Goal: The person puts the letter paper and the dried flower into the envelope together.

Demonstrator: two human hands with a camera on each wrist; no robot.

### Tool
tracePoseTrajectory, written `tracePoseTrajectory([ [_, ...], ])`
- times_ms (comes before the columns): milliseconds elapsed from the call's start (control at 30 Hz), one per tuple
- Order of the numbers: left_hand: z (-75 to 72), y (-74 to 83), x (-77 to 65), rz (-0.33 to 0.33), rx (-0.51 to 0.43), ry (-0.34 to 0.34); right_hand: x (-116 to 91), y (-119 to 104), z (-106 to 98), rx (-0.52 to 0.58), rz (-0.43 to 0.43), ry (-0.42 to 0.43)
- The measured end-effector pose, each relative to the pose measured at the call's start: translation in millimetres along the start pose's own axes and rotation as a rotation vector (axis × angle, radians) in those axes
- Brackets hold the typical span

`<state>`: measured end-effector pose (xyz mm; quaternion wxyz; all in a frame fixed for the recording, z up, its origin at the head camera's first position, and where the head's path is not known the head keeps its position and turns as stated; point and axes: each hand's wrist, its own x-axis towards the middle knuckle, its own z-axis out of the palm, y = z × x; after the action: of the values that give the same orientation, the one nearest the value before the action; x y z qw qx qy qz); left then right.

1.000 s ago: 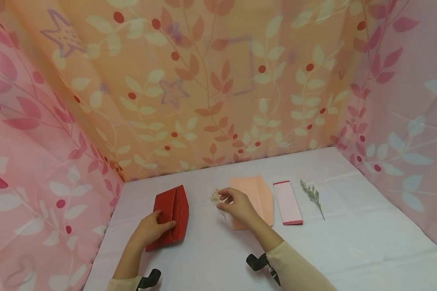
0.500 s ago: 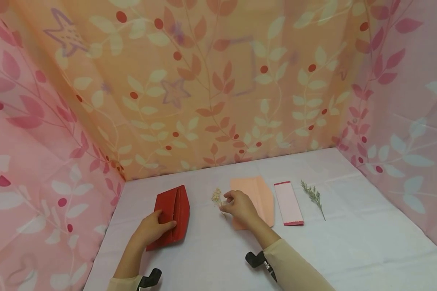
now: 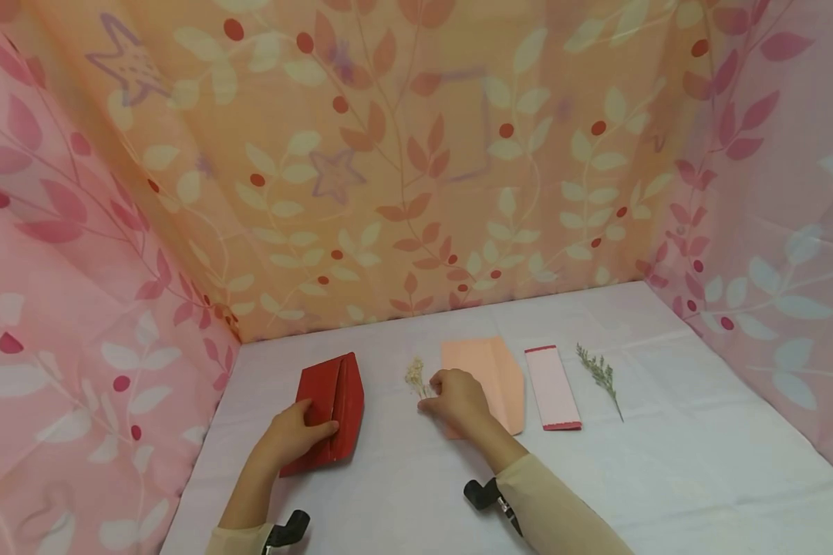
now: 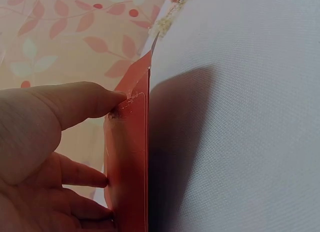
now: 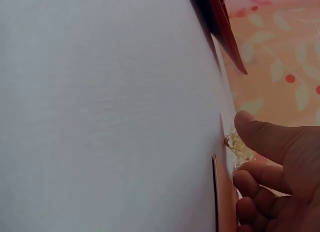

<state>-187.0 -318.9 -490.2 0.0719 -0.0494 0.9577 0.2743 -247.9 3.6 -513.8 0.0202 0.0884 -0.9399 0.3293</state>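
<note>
My left hand [image 3: 293, 436] holds a red envelope [image 3: 350, 405], thumb by its opening and the other fingers at its left side. In the left wrist view the envelope [image 4: 132, 157] stands off the cloth and casts a shadow. Right of it, a small sprig of pale dried flowers [image 3: 413, 375] lies on the table. My right hand [image 3: 461, 402] is over the sprig's stem, and the right wrist view shows a gap between thumb and forefinger, with the flowers [image 5: 241, 149] beyond. Partly under that hand lies a peach envelope [image 3: 503, 378].
To the right lie a pale pink folded strip with red ends [image 3: 552, 389] and a green dried sprig [image 3: 600, 374]. A white cloth covers the table [image 3: 687, 462]. Leaf-patterned curtains [image 3: 389, 154] enclose the back and both sides.
My right hand has shifted slightly, from the flower heads down toward the stem. The left hand keeps its hold on the red envelope, and the sprig looks unmoved.
</note>
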Motion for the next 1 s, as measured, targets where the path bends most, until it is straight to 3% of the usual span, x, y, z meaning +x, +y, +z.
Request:
tracePoseTrajectory([
  [367,-1.3,1.1,-0.7,-0.015,0.003,-0.01,0,-5,4,-0.147,-0.038,0.015],
  [700,0.9,1.2,-0.1,-0.009,0.002,-0.013,-1,-10,5,-0.151,-0.019,0.039],
  [1000,0.8,-1.2,0.5,-0.007,0.004,-0.02,-2,-14,6,-0.221,-0.022,0.037],
])
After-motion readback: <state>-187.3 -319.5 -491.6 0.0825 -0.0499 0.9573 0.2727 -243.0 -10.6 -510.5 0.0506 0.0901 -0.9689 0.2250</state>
